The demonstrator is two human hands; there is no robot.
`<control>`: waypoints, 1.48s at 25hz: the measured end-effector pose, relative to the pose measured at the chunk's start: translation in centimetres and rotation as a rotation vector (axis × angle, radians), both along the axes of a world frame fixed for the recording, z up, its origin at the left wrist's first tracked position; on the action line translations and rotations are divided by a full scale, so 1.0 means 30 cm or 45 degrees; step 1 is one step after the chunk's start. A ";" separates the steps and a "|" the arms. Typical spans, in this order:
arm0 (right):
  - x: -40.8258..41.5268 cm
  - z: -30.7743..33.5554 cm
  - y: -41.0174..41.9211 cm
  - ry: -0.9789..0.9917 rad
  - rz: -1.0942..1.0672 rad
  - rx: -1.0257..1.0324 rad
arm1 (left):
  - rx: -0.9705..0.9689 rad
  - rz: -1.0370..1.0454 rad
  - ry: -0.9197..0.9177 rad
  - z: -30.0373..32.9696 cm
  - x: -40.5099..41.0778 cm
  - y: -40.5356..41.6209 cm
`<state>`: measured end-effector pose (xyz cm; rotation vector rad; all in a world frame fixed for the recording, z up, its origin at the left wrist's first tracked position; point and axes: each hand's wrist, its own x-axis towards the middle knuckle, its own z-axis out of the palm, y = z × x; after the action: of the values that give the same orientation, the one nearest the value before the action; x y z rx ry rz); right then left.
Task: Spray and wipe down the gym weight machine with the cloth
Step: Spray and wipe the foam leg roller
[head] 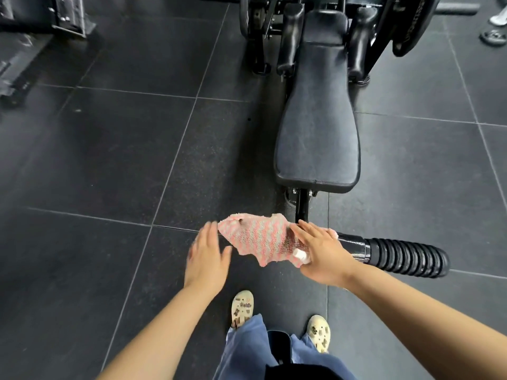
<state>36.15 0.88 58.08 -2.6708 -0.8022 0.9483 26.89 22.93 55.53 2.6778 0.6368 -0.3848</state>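
A pink and grey striped cloth (258, 239) is draped over the machine's low crossbar (354, 244), just in front of the black padded bench (315, 127). My right hand (321, 253) lies on the cloth's right end with its fingers stretched across it. A small white spray bottle cap (301, 255) pokes out from under the thumb side of that palm, held there. My left hand (207, 259) hovers at the cloth's left end with fingers spread and straight, slightly blurred and holding nothing.
The crossbar ends at the right in a ribbed black rubber grip (408, 256). Black roller pads and frame stand behind the bench (290, 37). Another machine (33, 45) is at far left. Someone's sandalled feet (493, 34) show at top right. My own feet (241, 308) stand on dark floor tiles.
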 end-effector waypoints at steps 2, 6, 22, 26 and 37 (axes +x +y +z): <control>-0.001 0.000 0.016 0.005 0.028 -0.083 | -0.076 -0.475 -0.171 0.036 0.077 -0.062; 0.014 -0.024 0.036 -0.056 0.061 -0.119 | 0.025 -0.789 0.232 0.007 0.263 -0.159; 0.110 -0.057 0.116 0.206 -0.109 -0.228 | -0.455 -0.880 0.676 -0.036 0.415 -0.113; -0.018 -0.102 0.083 -0.285 -0.028 -0.121 | 0.107 -0.957 0.058 -0.062 0.300 -0.136; -0.054 -0.048 -0.067 -0.318 0.057 -0.074 | 0.499 -0.843 -0.476 -0.182 0.096 -0.268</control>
<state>34.53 -1.13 56.65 -2.8719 -0.8994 0.6639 29.78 14.90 50.07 3.1601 -0.3372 0.1044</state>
